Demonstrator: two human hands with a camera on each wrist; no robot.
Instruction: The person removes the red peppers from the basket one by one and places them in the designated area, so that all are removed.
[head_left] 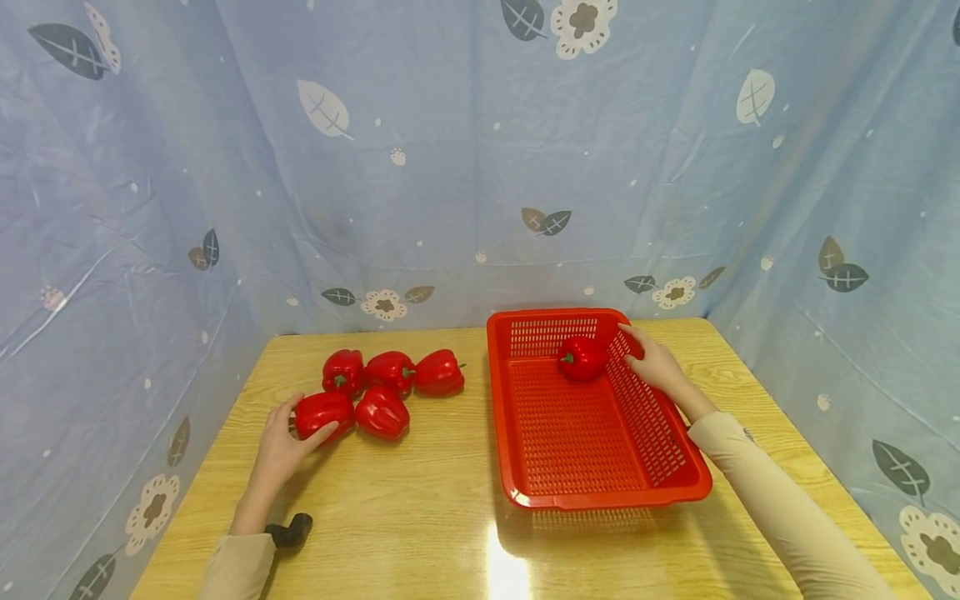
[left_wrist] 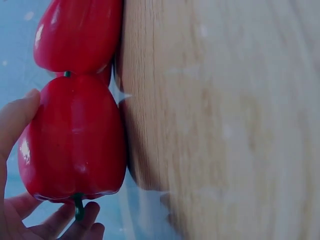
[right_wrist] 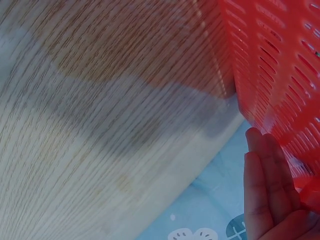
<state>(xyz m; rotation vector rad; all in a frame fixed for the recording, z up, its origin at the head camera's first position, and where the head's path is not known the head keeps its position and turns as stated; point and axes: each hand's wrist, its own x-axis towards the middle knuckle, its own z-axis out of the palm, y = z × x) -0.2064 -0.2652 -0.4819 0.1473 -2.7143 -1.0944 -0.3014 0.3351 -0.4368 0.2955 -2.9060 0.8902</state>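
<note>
My left hand (head_left: 279, 446) holds a glossy red bell pepper (head_left: 324, 414) at the left front of a group of peppers. The left wrist view shows the thumb along the side of this bell pepper (left_wrist: 75, 140) and the fingers around its green-stemmed end. Another red bell pepper (head_left: 382, 412) lies right beside it. My right hand (head_left: 654, 360) grips the right rim of a red plastic basket (head_left: 517, 467) near its far corner. In the right wrist view, several fingers (right_wrist: 270, 175) lie along the basket's outer wall. One red bell pepper (head_left: 582, 358) sits inside, at the back.
Three more red bell peppers (head_left: 390, 372) form a row behind the front ones on the wooden table (head_left: 405, 517). A black angled object (head_left: 291, 531) shows beside my left wrist. A blue patterned curtain (head_left: 450, 167) surrounds the table's back and sides.
</note>
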